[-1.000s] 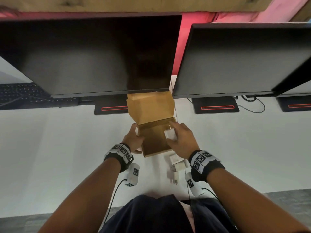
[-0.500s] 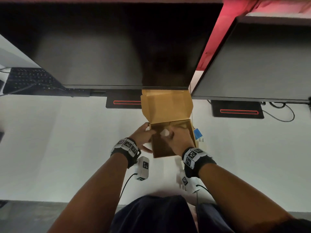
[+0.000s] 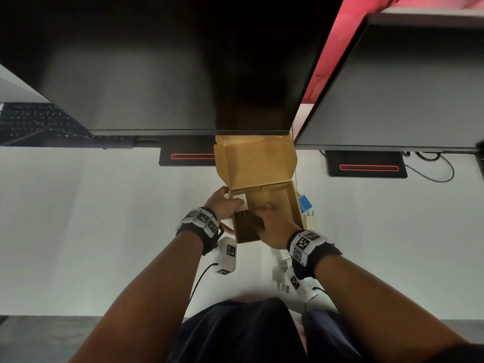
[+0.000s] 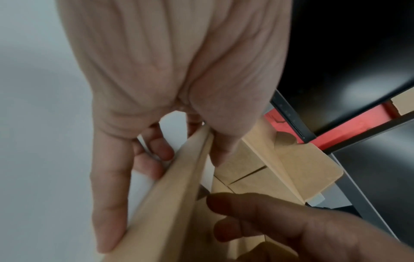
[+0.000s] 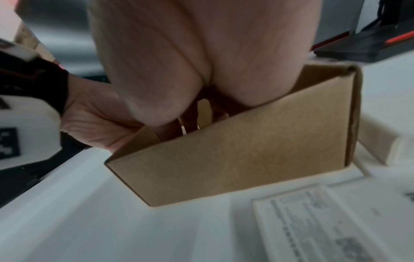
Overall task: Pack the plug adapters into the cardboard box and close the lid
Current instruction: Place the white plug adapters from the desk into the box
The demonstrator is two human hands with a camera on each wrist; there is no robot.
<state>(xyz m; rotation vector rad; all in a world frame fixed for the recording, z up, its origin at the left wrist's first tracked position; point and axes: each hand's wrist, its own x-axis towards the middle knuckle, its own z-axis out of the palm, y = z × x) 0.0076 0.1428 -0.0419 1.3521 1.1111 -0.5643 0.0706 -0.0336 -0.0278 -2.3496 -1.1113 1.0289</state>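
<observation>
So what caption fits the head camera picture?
Left hand steadies the open brown cardboard box while the right hand reaches inside.

Overall light: dim and cool in the head view, with the white desk (image 3: 78, 231) reading grey-green.
Colour cast: a red glow showed in the gap between the two dark monitors (image 3: 170, 74), beyond the hands.
Shadows: the cardboard box (image 3: 272, 203) interior was dark beneath the right hand (image 3: 275, 226); in the left wrist view that hand's fingers were nearly silhouetted.
Glare: soft grey reflections lay on the monitor screens.
Distortion: wide-angle stretching bent the monitor edges and forearms towards the frame borders.
Focus: the left hand (image 4: 170, 74) was overexposed, pale and soft close to the lens; in the right wrist view the printed label below the hand was smeared and unreadable.
</observation>
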